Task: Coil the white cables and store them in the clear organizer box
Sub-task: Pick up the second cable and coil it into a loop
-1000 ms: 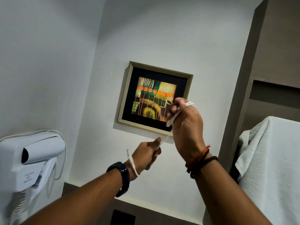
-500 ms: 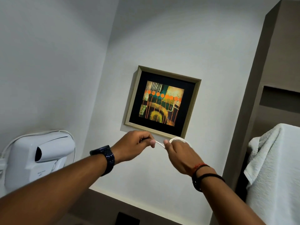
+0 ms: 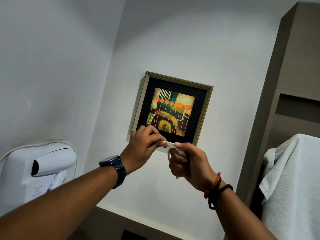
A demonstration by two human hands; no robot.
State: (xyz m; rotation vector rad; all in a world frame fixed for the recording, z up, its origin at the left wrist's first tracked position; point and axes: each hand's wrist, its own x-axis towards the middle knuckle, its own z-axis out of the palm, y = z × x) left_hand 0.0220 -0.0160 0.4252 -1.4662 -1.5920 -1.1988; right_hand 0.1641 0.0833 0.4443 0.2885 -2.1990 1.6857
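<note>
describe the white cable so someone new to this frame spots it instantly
Find the framed painting on the wall; both hands meet just below its lower edge. The white cable loops round the right hand, its plug end pinched by the left hand.

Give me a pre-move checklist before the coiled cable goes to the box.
1. Right hand grips the cable loop: ok.
2. Left hand pinches the cable's plug end: ok.
3. Loose end tucked into the coil: not ok, it is held outside the loop.
4. Coil tight and even: cannot tell, fingers hide most of it.
5. Organizer box within reach: cannot tell, it is not in view.
6. Hair dryer and towel apart from the hands: ok.
</note>
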